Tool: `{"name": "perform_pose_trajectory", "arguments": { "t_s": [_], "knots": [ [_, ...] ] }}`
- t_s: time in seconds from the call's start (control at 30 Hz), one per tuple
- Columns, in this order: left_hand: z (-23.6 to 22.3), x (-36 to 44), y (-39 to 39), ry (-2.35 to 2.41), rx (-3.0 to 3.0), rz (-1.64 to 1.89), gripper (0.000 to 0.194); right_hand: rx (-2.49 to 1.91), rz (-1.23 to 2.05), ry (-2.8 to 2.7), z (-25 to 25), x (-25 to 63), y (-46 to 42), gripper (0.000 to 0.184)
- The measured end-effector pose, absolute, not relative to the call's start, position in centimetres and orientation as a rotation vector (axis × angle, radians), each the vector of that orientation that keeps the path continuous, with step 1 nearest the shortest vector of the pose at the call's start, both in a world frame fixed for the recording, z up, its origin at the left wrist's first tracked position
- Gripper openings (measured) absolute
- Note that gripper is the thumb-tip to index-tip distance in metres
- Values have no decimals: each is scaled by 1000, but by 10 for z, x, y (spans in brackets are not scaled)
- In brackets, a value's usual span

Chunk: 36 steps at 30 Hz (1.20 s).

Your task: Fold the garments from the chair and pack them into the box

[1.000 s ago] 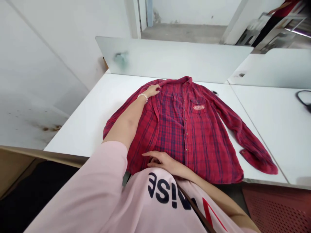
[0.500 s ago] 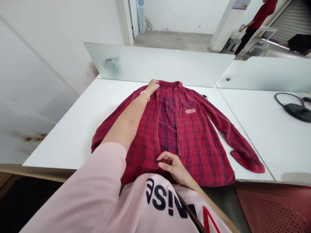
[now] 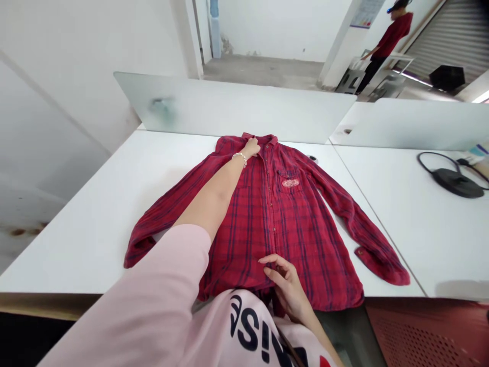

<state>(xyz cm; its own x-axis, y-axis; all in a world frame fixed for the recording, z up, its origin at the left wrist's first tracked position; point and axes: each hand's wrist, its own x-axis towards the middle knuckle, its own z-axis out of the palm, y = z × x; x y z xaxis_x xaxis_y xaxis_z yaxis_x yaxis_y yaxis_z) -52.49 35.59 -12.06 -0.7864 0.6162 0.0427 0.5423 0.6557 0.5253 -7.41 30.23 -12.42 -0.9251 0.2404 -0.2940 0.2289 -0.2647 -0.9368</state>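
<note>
A red plaid flannel shirt [image 3: 282, 224] is laid front-up on a white worktop [image 3: 84, 250], its collar away from the wearer and its hem draped slightly over the near edge. Its sleeves are spread out to either side, angled towards the near edge.

The left grip [image 3: 250, 149] is placed at the top of the shirt, just below the collar [image 3: 256, 137]. Its fingers are drawn together on the cloth, but whether the cloth is pinched cannot be told. A bead bracelet [image 3: 239, 158] is worn at that wrist, and the forearm is laid across the shirt's upper body.

The right grip [image 3: 286, 285] is held over the lower front, near the hem [image 3: 324, 306]. Its thumb and fingers are apart, and the fingertips are set against the cloth, with nothing clamped.

A pink sweatshirt sleeve [image 3: 126, 300] is seen at lower left. A frosted divider [image 3: 229, 109] is stood along the far edge of the worktop.
</note>
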Motion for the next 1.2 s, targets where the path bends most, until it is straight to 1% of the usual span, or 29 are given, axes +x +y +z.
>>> {"name": "perform_pose_trajectory", "arguments": {
  "t_s": [0.1, 0.2, 0.3, 0.43, 0.57, 0.7, 0.87, 0.97, 1.03, 1.17, 1.2],
  "knots": [
    [-127, -521, 355, 2708, 918, 735, 71, -511, 2425, -2078, -123, -71, 306, 24],
    [-135, -514, 347, 2689, 985, 629, 81, -322, 2481, -2242, -118, -69, 306, 27],
    [-142, -506, 336, 2714, 970, 523, 77, -150, 2504, -2331, -113, -68, 305, 27],
    [-144, -493, 326, 2727, 912, 534, 71, -74, 2425, -2400, -112, -68, 303, 25],
    [-142, -476, 320, 2719, 1033, 579, 68, -106, 2342, -2460, -117, -70, 301, 27],
    [-141, -455, 319, 2633, 1181, 462, 66, -139, 2289, -2409, -121, -70, 296, 29],
    [-145, -438, 315, 2636, 1180, 390, 68, -254, 2287, -2336, -115, -58, 286, 25],
    [-148, -436, 312, 2660, 1170, 405, 67, -264, 2311, -2411, -115, -45, 284, 30],
    [-148, -436, 311, 2662, 1162, 416, 67, -259, 2264, -2469, -118, -36, 286, 33],
    [-148, -436, 309, 2646, 1157, 439, 67, -243, 2204, -2491, -130, -18, 295, 24],
    [-147, -435, 308, 2641, 1157, 449, 67, -272, 2199, -2508, -134, -14, 297, 25]
  ]
}}
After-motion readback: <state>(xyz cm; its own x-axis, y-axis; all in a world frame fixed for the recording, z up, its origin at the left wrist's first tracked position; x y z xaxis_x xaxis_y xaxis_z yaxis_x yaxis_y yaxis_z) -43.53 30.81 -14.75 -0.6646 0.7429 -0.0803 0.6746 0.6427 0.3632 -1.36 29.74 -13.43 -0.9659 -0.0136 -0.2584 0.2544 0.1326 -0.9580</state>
